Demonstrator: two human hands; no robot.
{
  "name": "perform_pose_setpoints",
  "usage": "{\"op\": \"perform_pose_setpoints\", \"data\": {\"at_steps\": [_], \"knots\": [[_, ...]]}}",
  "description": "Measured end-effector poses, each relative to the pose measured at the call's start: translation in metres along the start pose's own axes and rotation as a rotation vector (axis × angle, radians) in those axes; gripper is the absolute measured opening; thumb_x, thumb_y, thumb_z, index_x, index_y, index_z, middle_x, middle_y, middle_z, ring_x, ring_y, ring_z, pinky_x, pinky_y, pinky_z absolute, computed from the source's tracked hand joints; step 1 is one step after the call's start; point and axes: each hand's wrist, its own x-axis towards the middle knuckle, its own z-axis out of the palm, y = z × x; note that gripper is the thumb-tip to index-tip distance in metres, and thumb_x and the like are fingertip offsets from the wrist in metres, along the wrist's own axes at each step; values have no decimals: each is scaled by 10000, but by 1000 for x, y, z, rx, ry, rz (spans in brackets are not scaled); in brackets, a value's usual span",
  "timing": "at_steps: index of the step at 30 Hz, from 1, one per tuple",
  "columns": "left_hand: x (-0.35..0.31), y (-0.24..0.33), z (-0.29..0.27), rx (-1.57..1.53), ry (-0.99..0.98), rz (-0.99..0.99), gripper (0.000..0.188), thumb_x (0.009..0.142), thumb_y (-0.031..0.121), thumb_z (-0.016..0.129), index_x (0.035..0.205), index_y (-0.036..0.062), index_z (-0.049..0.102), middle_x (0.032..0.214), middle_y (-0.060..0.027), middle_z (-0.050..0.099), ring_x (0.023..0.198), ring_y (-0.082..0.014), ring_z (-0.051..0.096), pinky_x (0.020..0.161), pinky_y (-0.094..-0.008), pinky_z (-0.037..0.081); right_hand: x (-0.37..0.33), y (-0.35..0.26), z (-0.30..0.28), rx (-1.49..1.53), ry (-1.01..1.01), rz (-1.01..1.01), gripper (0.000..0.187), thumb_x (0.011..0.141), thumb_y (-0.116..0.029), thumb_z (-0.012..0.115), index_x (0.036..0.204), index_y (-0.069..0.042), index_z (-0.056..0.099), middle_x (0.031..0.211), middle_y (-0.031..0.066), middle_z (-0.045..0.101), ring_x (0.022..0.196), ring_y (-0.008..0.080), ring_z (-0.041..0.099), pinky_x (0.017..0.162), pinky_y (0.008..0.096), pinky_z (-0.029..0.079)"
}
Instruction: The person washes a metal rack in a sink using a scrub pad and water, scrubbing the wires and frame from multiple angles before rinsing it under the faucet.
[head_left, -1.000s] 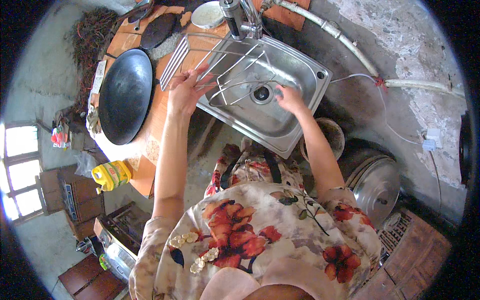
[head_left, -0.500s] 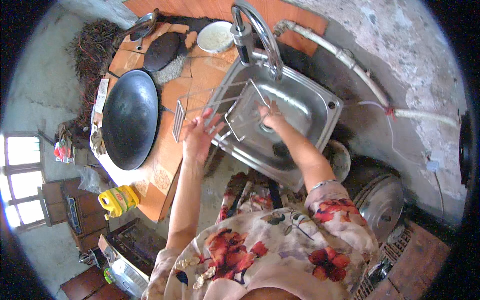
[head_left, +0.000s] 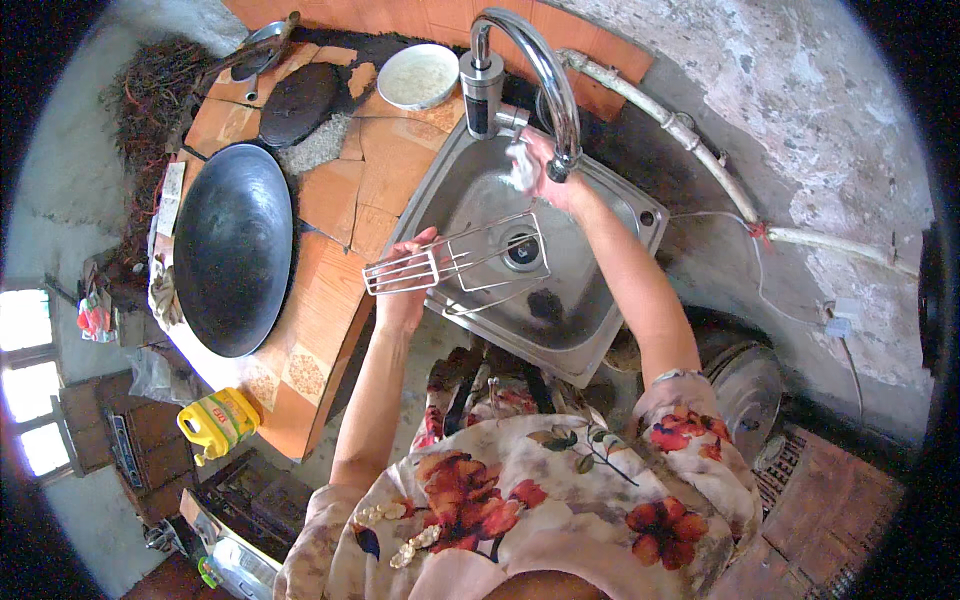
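A metal wire rack (head_left: 402,272) with a barred end and long thin side rods is gripped in my left hand (head_left: 400,302), its fingers around the barred end. The rack's open frame reaches over the stainless steel sink (head_left: 585,345). Under the curved chrome tap (head_left: 480,82) is my right hand (head_left: 538,150), partly behind the spout, fingers bent around something small and whitish (head_left: 522,170). I cannot make out what that is. Below the rack the sink drain shows, with a dark patch beside it.
A large black wok (head_left: 235,250) sits on the orange tiled counter (head_left: 325,270), left of the sink. Behind are a white bowl (head_left: 418,78) and a dark round lid (head_left: 300,105). A yellow jug (head_left: 220,422) stands at the counter's near-left edge. A white pipe (head_left: 690,135) follows the wall.
My right hand has moved from over the sink basin up to the tap, where the whitish thing now shows. The rack has tilted in my left hand, its barred end turning toward me.
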Motion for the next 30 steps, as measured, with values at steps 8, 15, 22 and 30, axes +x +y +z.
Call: {"op": "perform_pose_setpoints", "data": {"at_steps": [8,15,22,30], "knots": [[14,-3,14,86,-73,35,69,888,89,614,912,76,550,1247,-167,540,1124,-289,547,937,-480,489,29,3,1,-450,100,-292,153,883,-197,605,867,-61,538,748,10,513,628,110,496,537,277,430],[18,7,6,87,-131,53,28,901,104,597,917,99,574,1261,-157,534,1163,-337,527,975,-524,460,16,4,12,-380,163,-145,162,873,-213,636,874,-71,558,789,30,579,695,135,574,570,290,465],[26,27,6,61,-235,98,48,868,21,605,908,48,602,1205,-164,567,1160,-384,530,915,-535,506,-49,84,-26,523,68,66,370,761,133,518,1114,25,511,1105,189,546,1003,358,593,968,580,449],[40,33,10,-82,-397,93,108,848,65,638,956,75,640,1255,-126,551,1268,-425,404,1053,-600,348,-29,80,3,383,180,-120,160,889,-37,500,1045,-23,532,768,112,585,635,196,603,431,263,440]]}}
